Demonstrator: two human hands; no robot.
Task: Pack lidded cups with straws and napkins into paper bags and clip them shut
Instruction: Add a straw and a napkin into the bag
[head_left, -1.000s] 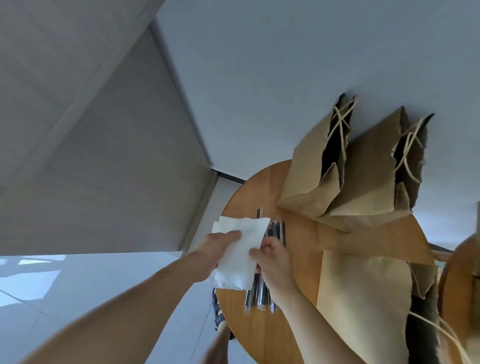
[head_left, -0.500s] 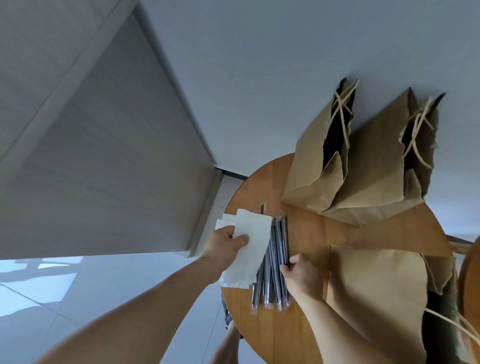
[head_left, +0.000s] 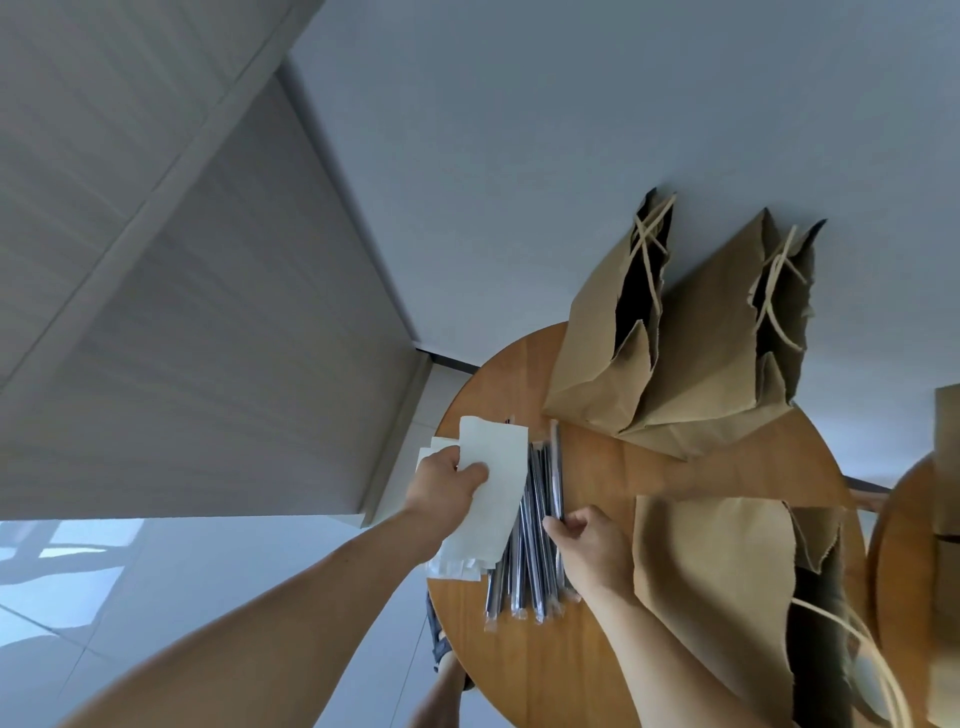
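round wooden table (head_left: 587, 675), left grip (head_left: 445, 488) pinching white napkin (head_left: 501, 467), right grip (head_left: 592, 545) pinching wrapped straw (head_left: 557, 467)

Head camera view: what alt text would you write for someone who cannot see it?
A person's left hand holds a white napkin while the right hand pinches one wrapped straw from a row lying on a round wooden table. Three open brown paper bags stand on it.

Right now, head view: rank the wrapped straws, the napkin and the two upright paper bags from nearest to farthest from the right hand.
1. The wrapped straws: pinched by the right hand.
2. The napkin: to their left, in the left hand.
3. The upright paper bags: far side; the two too close to rank.
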